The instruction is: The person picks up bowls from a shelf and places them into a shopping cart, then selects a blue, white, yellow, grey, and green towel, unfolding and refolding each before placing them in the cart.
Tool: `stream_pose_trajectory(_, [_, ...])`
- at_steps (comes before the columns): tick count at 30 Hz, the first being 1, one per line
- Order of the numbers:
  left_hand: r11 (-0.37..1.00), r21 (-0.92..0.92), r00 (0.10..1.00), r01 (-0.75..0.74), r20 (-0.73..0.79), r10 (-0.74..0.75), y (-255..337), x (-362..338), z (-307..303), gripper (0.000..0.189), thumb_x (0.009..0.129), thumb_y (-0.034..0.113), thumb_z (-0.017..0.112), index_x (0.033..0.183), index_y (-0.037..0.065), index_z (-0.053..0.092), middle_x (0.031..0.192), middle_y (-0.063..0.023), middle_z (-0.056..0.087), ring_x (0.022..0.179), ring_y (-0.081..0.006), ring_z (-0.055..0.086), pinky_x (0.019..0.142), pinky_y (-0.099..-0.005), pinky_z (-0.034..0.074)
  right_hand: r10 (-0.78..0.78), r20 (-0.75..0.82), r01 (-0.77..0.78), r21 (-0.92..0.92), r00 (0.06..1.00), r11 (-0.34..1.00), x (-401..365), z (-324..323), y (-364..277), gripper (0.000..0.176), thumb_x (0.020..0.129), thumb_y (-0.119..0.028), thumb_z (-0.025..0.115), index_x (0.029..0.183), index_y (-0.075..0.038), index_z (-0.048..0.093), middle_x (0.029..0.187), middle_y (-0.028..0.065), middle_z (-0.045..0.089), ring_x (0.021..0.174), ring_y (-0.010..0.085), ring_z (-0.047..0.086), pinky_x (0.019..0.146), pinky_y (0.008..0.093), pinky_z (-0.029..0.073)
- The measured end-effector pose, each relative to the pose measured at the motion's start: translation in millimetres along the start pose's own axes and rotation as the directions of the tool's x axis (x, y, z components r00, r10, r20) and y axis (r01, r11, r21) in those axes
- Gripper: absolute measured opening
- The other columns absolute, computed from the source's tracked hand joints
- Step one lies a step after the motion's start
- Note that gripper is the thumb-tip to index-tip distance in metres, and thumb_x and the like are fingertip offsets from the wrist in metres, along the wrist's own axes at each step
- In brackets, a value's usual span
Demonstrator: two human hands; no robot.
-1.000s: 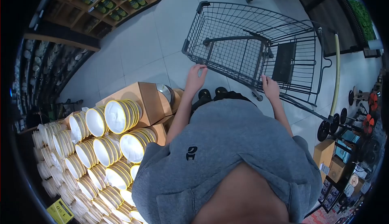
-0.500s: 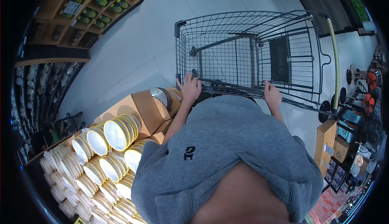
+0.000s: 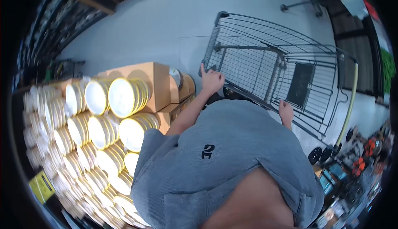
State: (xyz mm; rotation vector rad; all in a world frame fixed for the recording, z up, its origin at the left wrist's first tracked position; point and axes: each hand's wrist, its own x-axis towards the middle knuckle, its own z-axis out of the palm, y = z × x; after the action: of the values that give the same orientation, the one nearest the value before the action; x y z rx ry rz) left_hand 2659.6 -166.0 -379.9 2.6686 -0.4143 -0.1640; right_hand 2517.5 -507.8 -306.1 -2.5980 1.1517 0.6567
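Observation:
A dark wire shopping cart [image 3: 253,69] with a yellow-green handle bar stands sideways in front of my body. At the cart's far left corner my left hand [image 3: 212,81] is curled at the near top rim, one finger stretched out along the corner. Farther right, my right hand [image 3: 285,111] is closed around the same near rim, its thumb pointing up. A dark panel [image 3: 301,85] is fixed inside the basket near the handle end.
Stacks of white plates with yellow rims [image 3: 122,97] fill a display at the left, beside a cardboard box [image 3: 159,86]. Dark racks [image 3: 62,22] stand at the upper left. Another wheeled frame [image 3: 304,1] is at the top right. Assorted goods [image 3: 358,162] lie at the lower right.
The view has turned, and the cart now appears tilted and farther right. My left hand's fingers were more spread and are now mostly curled. The plates and box appear higher in view.

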Motion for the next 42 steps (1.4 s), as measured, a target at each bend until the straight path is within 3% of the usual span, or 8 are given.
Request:
stream_pose_trajectory(4, [0.959,-0.277,0.996,-0.066,-0.069,0.049,1,-5,-9,0.026,0.088,0.026,0.054,0.095,0.005,0.068,0.091,-0.0090,0.067,0.099,-0.0263,0.058,0.111,-0.0547,0.016,-0.423,-0.085,0.429,0.062,0.902,0.901,16,17,-2,0.039,0.093,-0.036,0.047,0.093,-0.002,0.068,0.081,0.0204,0.066,0.083,0.0373,0.063,0.075,0.0472,0.047])
stream_pose_trajectory(11, [0.685,-0.695,0.685,0.218,-0.391,-0.615,-19,-59,-73,0.044,0.093,0.026,0.054,0.128,0.001,0.044,0.118,-0.0196,0.052,0.112,-0.0330,0.048,0.098,-0.0429,0.037,-0.872,-0.002,0.795,0.411,0.490,0.446,-22,10,-192,0.033,0.096,-0.028,0.049,0.094,0.001,0.065,0.092,0.0149,0.062,0.085,0.0274,0.059,0.077,0.0358,0.045])
stream_pose_trajectory(18, [-0.264,-0.935,0.477,-0.237,0.125,-0.870,-8,-137,-148,0.054,0.097,0.032,0.052,0.139,0.007,0.028,0.122,-0.0176,0.048,0.111,-0.0246,0.053,0.097,-0.0379,0.040,-0.991,0.130,0.701,0.710,-0.033,0.069,-142,-22,-386,0.040,0.100,-0.033,0.043,0.102,0.001,0.065,0.102,0.0088,0.065,0.099,0.0179,0.059,0.089,0.0302,0.044])
stream_pose_trajectory(32, [-0.324,-0.744,0.543,-0.585,-0.062,-0.837,-16,-140,-189,0.071,0.096,0.034,0.053,0.144,0.011,0.005,0.143,-0.0171,0.027,0.131,-0.0362,0.038,0.106,-0.0537,0.036,-0.742,0.661,-0.217,0.713,-0.111,0.667,-241,13,-505,0.040,0.101,-0.030,0.040,0.122,0.000,0.054,0.118,0.0129,0.061,0.103,0.0211,0.062,0.090,0.0363,0.053])
stream_pose_trajectory(35, [-0.287,-0.780,0.552,-0.556,-0.088,-0.829,-18,-140,-188,0.070,0.096,0.044,0.048,0.143,0.009,0.009,0.144,-0.0165,0.026,0.132,-0.0382,0.036,0.106,-0.0555,0.035,-0.652,0.604,-0.341,0.558,-0.459,0.756,-223,25,-516,0.037,0.099,-0.026,0.044,0.120,0.001,0.056,0.113,0.0130,0.064,0.097,0.0220,0.066,0.084,0.0369,0.056])
stream_pose_trajectory(38, [-0.325,-0.729,0.557,-0.602,-0.091,-0.826,-21,-141,-191,0.068,0.097,0.053,0.040,0.142,0.009,0.014,0.142,-0.0183,0.031,0.131,-0.0369,0.037,0.107,-0.0552,0.034,-0.703,0.711,-0.032,0.702,-0.011,0.711,-233,26,-517,0.039,0.099,-0.028,0.044,0.124,0.000,0.054,0.119,0.0138,0.061,0.103,0.0231,0.064,0.088,0.0387,0.055])
stream_pose_trajectory(41, [-0.342,-0.703,0.553,-0.623,-0.086,-0.829,-24,-141,-193,0.070,0.096,0.059,0.033,0.142,0.008,0.018,0.141,-0.0204,0.034,0.131,-0.0355,0.038,0.107,-0.0546,0.033,-0.598,0.588,-0.251,0.566,-0.546,0.785,-193,53,-532,0.038,0.098,-0.026,0.046,0.123,0.000,0.055,0.117,0.0135,0.063,0.099,0.0221,0.065,0.084,0.0365,0.057])
stream_pose_trajectory(42, [-0.339,-0.707,0.547,-0.621,-0.081,-0.833,-24,-140,-195,0.071,0.095,0.061,0.031,0.142,0.008,0.020,0.141,-0.0210,0.034,0.131,-0.0351,0.038,0.107,-0.0544,0.033,-0.626,0.664,-0.176,0.616,-0.409,0.768,-198,51,-530,0.038,0.098,-0.027,0.046,0.124,0.000,0.055,0.118,0.0137,0.062,0.100,0.0220,0.065,0.084,0.0364,0.057])
